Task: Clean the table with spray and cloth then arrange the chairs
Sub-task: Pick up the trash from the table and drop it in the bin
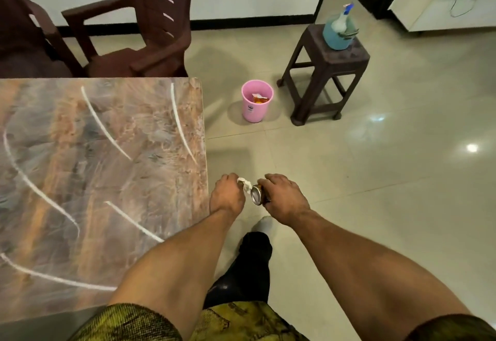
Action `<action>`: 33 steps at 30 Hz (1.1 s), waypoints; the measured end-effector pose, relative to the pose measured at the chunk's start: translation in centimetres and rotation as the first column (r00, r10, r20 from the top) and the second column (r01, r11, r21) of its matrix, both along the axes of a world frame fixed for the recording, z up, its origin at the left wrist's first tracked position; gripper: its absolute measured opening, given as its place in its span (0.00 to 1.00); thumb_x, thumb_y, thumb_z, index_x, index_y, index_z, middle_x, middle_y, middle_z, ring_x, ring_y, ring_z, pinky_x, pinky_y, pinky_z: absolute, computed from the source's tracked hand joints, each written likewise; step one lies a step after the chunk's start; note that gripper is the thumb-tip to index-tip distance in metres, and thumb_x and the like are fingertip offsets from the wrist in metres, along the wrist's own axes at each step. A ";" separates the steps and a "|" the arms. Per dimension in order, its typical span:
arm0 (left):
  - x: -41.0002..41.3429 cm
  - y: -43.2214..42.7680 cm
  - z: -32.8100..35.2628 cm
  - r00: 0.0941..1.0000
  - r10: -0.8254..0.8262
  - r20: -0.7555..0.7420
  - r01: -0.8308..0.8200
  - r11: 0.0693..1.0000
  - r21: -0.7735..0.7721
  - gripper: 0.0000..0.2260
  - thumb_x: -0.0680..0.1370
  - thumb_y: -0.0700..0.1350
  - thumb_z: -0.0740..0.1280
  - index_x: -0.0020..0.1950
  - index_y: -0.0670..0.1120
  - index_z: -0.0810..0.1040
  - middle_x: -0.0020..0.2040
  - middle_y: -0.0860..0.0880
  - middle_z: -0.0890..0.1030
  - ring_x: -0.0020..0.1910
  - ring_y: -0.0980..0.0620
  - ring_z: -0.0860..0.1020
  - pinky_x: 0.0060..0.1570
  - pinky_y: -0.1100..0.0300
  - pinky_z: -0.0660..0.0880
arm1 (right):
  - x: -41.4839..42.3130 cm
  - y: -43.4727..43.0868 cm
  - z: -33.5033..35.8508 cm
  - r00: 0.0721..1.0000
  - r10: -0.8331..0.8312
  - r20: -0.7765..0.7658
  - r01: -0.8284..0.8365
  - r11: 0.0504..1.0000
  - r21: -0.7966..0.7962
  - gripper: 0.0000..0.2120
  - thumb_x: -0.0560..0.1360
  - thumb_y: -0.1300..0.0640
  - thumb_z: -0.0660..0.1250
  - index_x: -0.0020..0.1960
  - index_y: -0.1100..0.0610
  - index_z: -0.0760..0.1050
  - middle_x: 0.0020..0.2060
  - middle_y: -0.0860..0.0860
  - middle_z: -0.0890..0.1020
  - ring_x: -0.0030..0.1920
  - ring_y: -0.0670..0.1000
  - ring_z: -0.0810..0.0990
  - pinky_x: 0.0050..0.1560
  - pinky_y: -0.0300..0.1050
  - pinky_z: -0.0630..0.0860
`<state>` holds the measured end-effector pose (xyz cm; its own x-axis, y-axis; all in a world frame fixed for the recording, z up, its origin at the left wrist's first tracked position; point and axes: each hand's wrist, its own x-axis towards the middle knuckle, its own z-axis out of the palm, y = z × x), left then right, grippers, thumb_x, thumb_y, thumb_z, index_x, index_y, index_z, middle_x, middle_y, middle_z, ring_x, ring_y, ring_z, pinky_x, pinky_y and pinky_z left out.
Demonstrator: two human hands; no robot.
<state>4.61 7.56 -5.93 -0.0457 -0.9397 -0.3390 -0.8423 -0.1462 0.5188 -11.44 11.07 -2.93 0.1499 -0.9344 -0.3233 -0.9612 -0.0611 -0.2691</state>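
left hand (227,193) pinches a crumpled white scrap (245,183), right hand (284,197) grips a small metal can (257,195), just right of the table (107,166). the spray bottle (342,20) stands in a blue tub (335,38) on the far-right stool (326,58); likely light plastic, best taken by its neck below the trigger.

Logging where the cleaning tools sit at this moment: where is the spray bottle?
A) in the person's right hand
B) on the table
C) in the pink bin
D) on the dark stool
D: the spray bottle rises from the blue tub on the stool; the right hand holds a small can, the left hand a white wad.
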 end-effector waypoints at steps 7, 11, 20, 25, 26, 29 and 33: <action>-5.0 -10.1 -1.5 0.961 0.259 -0.099 -0.256 0.966 0.045 0.10 0.80 0.40 0.60 0.58 0.45 0.78 0.57 0.45 0.78 0.56 0.43 0.77 0.54 0.51 0.73 | -5.0 -12.4 -0.4 0.994 0.103 -0.026 -0.103 0.995 0.012 0.28 0.75 0.57 0.66 0.74 0.50 0.67 0.75 0.52 0.67 0.76 0.53 0.61 0.73 0.49 0.61; -7.2 -15.7 -1.2 0.958 0.265 -0.112 -0.262 0.964 0.040 0.10 0.79 0.47 0.64 0.57 0.45 0.80 0.56 0.44 0.80 0.56 0.42 0.78 0.53 0.51 0.74 | -7.3 -18.3 0.3 0.995 0.103 -0.016 -0.102 0.994 0.050 0.29 0.75 0.57 0.65 0.75 0.50 0.66 0.76 0.53 0.65 0.77 0.55 0.60 0.76 0.49 0.59; -9.6 -30.7 2.0 0.984 0.180 0.017 -0.180 0.984 -0.015 0.17 0.82 0.54 0.60 0.51 0.43 0.81 0.52 0.41 0.80 0.53 0.39 0.79 0.50 0.50 0.75 | -11.8 -33.2 2.7 0.999 0.039 0.019 -0.039 0.999 -0.028 0.28 0.74 0.56 0.66 0.74 0.52 0.66 0.75 0.55 0.67 0.76 0.56 0.62 0.76 0.49 0.59; -11.3 -39.1 1.1 0.987 0.154 0.044 -0.153 0.988 -0.018 0.13 0.82 0.51 0.61 0.53 0.43 0.79 0.53 0.42 0.78 0.54 0.41 0.77 0.52 0.50 0.74 | -13.9 -42.9 0.9 0.997 0.066 0.046 -0.063 0.996 -0.069 0.29 0.73 0.56 0.68 0.74 0.51 0.66 0.72 0.53 0.70 0.73 0.56 0.66 0.74 0.51 0.63; -11.7 -40.7 0.9 0.988 0.144 0.048 -0.144 0.990 -0.009 0.13 0.83 0.51 0.60 0.53 0.43 0.78 0.53 0.43 0.78 0.54 0.41 0.76 0.52 0.50 0.74 | -14.5 -44.8 0.3 0.997 0.066 0.048 -0.063 0.996 -0.069 0.29 0.73 0.56 0.68 0.73 0.50 0.66 0.72 0.53 0.71 0.73 0.56 0.66 0.74 0.51 0.63; -13.4 -46.7 -0.2 0.990 0.124 0.065 -0.125 0.992 0.014 0.12 0.83 0.50 0.60 0.53 0.43 0.76 0.54 0.44 0.78 0.55 0.42 0.76 0.52 0.49 0.75 | -16.8 -51.6 -2.1 0.997 0.072 0.032 -0.070 0.996 -0.053 0.28 0.74 0.54 0.67 0.73 0.50 0.66 0.73 0.53 0.70 0.73 0.56 0.66 0.74 0.52 0.64; -15.7 -55.6 -3.2 0.986 0.136 0.092 -0.143 0.987 0.076 0.12 0.83 0.50 0.59 0.54 0.43 0.76 0.54 0.44 0.77 0.55 0.42 0.76 0.52 0.49 0.75 | -19.4 -60.8 -7.2 0.995 0.104 0.005 -0.104 0.994 0.022 0.31 0.74 0.55 0.67 0.76 0.49 0.63 0.75 0.52 0.68 0.75 0.56 0.63 0.76 0.52 0.60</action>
